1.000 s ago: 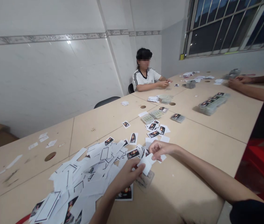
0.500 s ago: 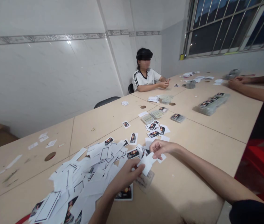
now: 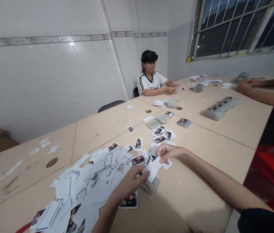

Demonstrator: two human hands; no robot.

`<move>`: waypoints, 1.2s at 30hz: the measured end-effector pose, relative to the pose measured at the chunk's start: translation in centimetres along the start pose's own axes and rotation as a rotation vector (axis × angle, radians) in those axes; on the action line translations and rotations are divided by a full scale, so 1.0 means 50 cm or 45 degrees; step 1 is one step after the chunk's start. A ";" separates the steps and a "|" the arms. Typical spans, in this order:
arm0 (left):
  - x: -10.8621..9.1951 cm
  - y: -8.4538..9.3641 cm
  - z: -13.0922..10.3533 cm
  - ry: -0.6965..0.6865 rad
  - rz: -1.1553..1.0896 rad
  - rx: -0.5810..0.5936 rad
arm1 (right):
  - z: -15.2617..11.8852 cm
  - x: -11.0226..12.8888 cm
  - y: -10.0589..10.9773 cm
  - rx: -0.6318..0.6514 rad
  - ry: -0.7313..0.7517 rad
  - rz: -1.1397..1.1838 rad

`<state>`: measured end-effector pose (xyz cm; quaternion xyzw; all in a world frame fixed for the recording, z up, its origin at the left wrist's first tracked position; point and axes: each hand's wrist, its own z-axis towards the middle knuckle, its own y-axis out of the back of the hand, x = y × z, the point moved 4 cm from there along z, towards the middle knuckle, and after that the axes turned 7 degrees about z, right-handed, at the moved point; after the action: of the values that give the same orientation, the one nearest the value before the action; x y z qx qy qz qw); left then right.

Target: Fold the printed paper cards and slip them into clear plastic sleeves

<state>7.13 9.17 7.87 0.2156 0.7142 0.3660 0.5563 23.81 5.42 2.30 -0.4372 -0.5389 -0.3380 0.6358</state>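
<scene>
A white paper card is held up between my two hands over the near part of the table. My left hand pinches its left end, thumb on top. At its upper right end, my right hand closes thumb and fingers on the card. Beneath lies a clear plastic case, partly hidden by the card and my left hand. Beside my left forearm spreads a loose pile of printed cards, some white side up, others showing a dark picture. One dark printed card lies just below my left hand.
Several filled clear cases are stacked to the right. More cases and cards lie mid-table. A co-worker sits at the far side; another person's hands rest at the right edge. A red stool stands at the right.
My hands and the white card have hardly moved. Across the table, the co-worker's hands have come slightly apart and lower.
</scene>
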 end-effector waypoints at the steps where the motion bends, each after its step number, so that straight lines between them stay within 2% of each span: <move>1: 0.000 0.000 0.000 -0.001 0.003 0.000 | -0.001 0.001 0.000 0.000 0.003 -0.001; 10: 0.001 0.003 -0.001 0.010 0.042 -0.016 | -0.004 0.007 0.006 -0.037 0.040 -0.012; 36: -0.005 0.019 -0.002 0.029 0.085 -0.074 | -0.006 0.024 0.019 -0.367 0.231 0.004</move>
<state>7.01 9.55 8.75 0.2188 0.7020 0.4073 0.5417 25.04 5.54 3.29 -0.4924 -0.4243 -0.4489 0.6131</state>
